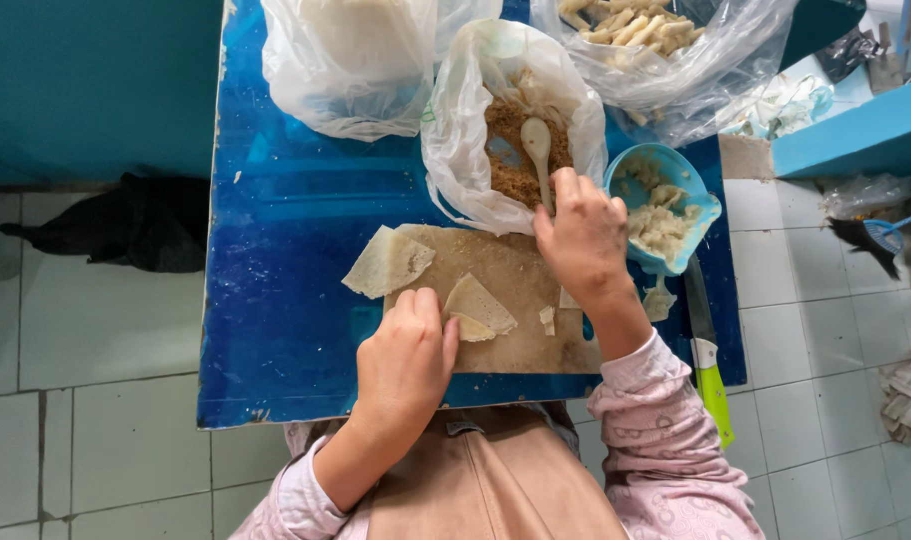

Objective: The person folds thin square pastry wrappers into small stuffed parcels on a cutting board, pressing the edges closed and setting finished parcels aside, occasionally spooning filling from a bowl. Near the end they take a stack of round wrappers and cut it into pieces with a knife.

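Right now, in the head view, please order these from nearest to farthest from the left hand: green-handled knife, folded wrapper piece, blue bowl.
From the left hand:
1. Folded wrapper piece, touching its fingertips.
2. Blue bowl, upper right.
3. Green-handled knife, table's right edge.

Three clear plastic bags stand along the far edge of the blue surface. The left bag is whitish and bulging, its contents pale and hard to tell. The middle bag, open and slumped toward the board, holds brown crumbly filling. The right bag, more transparent and crinkled, holds pale finger-shaped rolls. No labels, signs or screens show.
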